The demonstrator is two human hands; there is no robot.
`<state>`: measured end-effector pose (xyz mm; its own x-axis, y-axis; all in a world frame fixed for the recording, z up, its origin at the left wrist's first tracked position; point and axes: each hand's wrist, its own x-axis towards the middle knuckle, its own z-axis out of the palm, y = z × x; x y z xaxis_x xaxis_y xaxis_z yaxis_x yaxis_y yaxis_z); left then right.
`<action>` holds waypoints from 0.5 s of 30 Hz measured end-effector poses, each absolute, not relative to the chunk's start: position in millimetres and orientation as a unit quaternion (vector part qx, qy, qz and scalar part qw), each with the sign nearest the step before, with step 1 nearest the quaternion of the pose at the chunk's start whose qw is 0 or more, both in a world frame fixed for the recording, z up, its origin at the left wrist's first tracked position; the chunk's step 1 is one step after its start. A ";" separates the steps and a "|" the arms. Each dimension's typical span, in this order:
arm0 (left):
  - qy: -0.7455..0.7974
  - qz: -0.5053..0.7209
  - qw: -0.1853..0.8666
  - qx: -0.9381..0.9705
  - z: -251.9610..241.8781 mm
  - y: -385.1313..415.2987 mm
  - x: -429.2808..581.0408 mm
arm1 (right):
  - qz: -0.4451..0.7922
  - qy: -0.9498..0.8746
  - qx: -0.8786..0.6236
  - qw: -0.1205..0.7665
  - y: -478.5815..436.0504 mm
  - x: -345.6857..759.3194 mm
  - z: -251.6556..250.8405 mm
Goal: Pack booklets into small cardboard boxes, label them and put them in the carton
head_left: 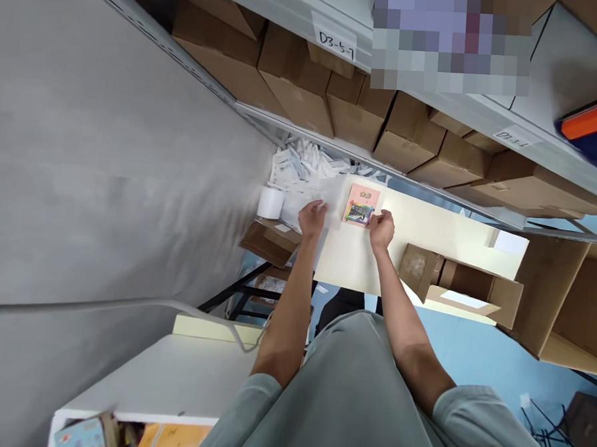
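Note:
A small pink card with a colourful picture lies on the cream table. My right hand is at the card's lower right corner, fingers curled against its edge. My left hand rests to the card's left on a clear plastic bag or sleeve, fingers bent down onto it. Whether the card sits inside the sleeve is unclear.
A heap of white packets and a white roll lie at the table's left end. Open cardboard boxes stand at the right. Shelves of brown cartons run behind. A grey wall fills the left.

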<state>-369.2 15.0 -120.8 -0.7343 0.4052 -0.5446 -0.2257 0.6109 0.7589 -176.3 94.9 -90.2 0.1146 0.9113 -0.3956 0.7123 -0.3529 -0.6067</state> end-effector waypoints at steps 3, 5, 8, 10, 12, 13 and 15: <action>0.772 0.510 0.338 0.172 -101.9 11.7 -351.4 | 0.364 -0.548 -0.746 0.106 95.4 -181.0 -91.2; 0.759 0.525 0.324 0.208 -91.2 12.7 -334.7 | 0.356 -0.541 -0.757 0.090 98.2 -183.4 -90.0; 0.746 0.531 0.347 0.203 -83.1 21.1 -311.4 | 0.351 -0.534 -0.767 0.069 105.3 -185.0 -87.2; 0.738 0.529 0.367 0.200 -80.7 28.6 -300.3 | 0.349 -0.533 -0.769 0.052 110.4 -185.3 -85.6; 0.741 0.523 0.361 0.219 -77.9 34.2 -293.3 | 0.350 -0.534 -0.769 0.036 114.5 -185.6 -84.8; 0.742 0.520 0.350 0.238 -76.1 35.6 -290.9 | 0.353 -0.535 -0.767 0.032 115.7 -185.7 -84.8; 0.731 0.513 0.337 0.299 -73.2 35.5 -287.2 | 0.360 -0.544 -0.757 0.047 116.5 -185.7 -85.7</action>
<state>-287.2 35.5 -73.2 -0.5938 0.7826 -0.1867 0.0908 0.2957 0.9509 -185.7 116.5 -85.7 0.1498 0.8566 -0.4938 0.7891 -0.4045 -0.4623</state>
